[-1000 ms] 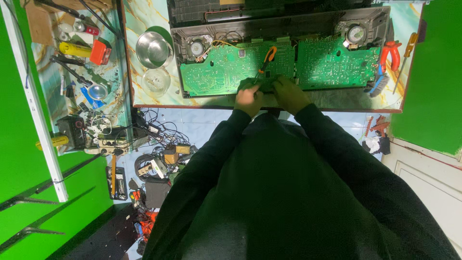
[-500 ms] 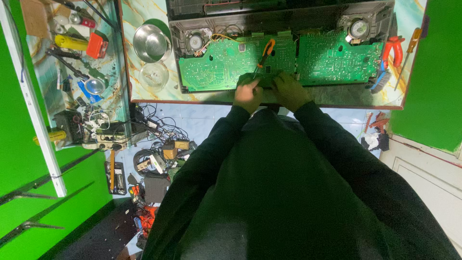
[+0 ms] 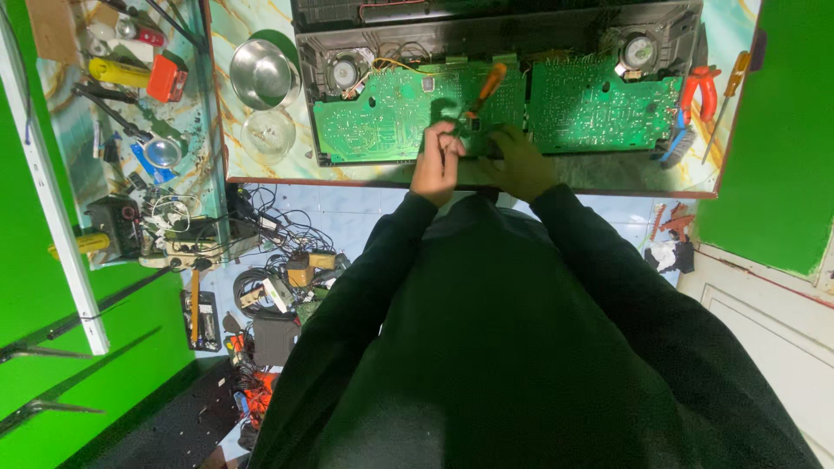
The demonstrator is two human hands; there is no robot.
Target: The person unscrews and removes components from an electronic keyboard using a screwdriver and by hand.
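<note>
An open device chassis (image 3: pixel 365 165) lies on the marbled table (image 3: pixel 608 174) with two green circuit boards inside, a left circuit board (image 3: pixel 382 113) and a right circuit board (image 3: pixel 599 104). My left hand (image 3: pixel 437 165) is curled at the left board's near edge, its fingers around the lower shaft of an orange-handled screwdriver (image 3: pixel 486 87) whose tip meets the board. My right hand (image 3: pixel 519 161) rests close beside it on the gap between the boards, over a dark part. Its fingers are partly hidden. Small round speakers (image 3: pixel 345 72) sit at the chassis corners.
A steel bowl (image 3: pixel 261 74) and a glass dish (image 3: pixel 268 135) stand left of the chassis. Red pliers (image 3: pixel 698 87) and another screwdriver (image 3: pixel 728 95) lie at its right. A side shelf (image 3: pixel 130 104) holds tools; tangled cables (image 3: pixel 269 252) and parts cover the floor. Green walls flank both sides.
Both hands have shifted slightly to the right and further onto the boards. The screwdriver stays upright between them.
</note>
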